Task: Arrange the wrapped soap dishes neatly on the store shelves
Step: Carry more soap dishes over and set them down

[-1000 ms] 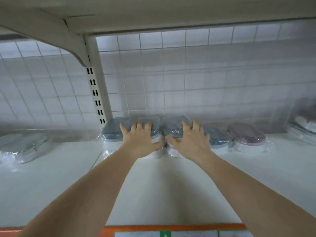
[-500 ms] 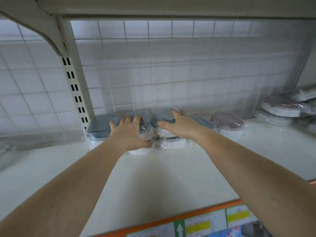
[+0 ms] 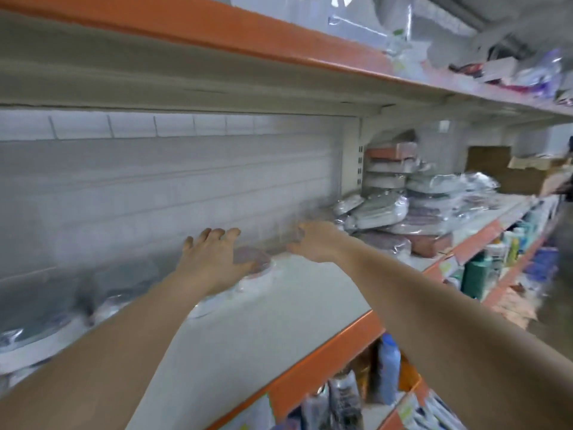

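Wrapped soap dishes stand in a row along the back of the white shelf [image 3: 279, 308]. At the left they are grey-lidded soap dishes [image 3: 40, 324], blurred by motion. A pink-lidded soap dish [image 3: 255, 259] sits at the row's right end. My left hand [image 3: 210, 259] hovers over the row just left of the pink dish, fingers spread and holding nothing. My right hand [image 3: 316, 240] reaches further right with loose fingers, empty, short of a loose pile of wrapped soap dishes [image 3: 390, 221].
An orange-edged upper shelf [image 3: 217, 29] hangs close overhead. A slotted upright [image 3: 359, 159] divides the bays. Behind the pile stand stacked flat packs [image 3: 390, 169]. Bottles [image 3: 387, 367] fill the lower shelf, and the aisle opens to the right.
The view has swung right. Both hands have let go of the grey dishes and moved right along the shelf, the right hand reaching toward the pile.
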Demonstrator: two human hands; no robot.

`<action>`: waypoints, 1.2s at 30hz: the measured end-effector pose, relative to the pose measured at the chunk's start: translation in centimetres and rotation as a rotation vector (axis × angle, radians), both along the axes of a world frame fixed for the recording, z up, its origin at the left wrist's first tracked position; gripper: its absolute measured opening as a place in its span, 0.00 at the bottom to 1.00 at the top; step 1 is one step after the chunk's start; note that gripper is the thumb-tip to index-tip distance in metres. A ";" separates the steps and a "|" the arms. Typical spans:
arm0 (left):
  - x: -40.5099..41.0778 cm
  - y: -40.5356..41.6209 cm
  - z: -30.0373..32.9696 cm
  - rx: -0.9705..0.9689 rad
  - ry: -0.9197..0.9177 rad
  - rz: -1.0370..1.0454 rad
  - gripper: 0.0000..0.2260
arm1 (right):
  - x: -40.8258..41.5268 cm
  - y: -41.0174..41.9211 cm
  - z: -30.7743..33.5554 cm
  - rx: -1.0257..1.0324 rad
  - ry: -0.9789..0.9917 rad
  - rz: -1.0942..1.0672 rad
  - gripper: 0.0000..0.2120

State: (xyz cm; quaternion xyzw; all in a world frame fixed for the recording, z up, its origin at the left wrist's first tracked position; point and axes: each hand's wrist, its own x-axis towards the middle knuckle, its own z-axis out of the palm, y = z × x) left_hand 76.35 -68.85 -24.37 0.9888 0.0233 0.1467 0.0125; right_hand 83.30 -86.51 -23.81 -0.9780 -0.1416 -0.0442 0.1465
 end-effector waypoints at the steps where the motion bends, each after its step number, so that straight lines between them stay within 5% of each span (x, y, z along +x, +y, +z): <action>1: 1.2 -2.3 0.1 -0.003 0.008 -0.028 0.34 | 0.6 -2.7 0.1 0.009 0.002 -0.036 0.26; 12: 18.1 -22.9 -0.7 -0.090 0.017 -0.126 0.29 | 14.2 -23.2 0.2 -0.002 -0.193 -0.151 0.33; 16: 24.1 -24.5 0.3 -0.103 -0.030 -0.047 0.27 | 19.3 -23.8 0.3 -0.035 -0.128 0.033 0.42; 24: 32.4 -25.4 0.4 -0.213 0.078 0.031 0.31 | 24.5 -24.4 -0.1 -0.003 0.002 0.150 0.41; 29: 34.1 -25.9 -0.5 -0.297 0.058 0.030 0.23 | 25.2 -24.8 -0.7 0.029 -0.018 0.141 0.39; 36: 34.1 -25.5 -0.8 -0.438 0.020 0.072 0.27 | 24.7 -25.3 -0.6 0.056 -0.045 0.159 0.40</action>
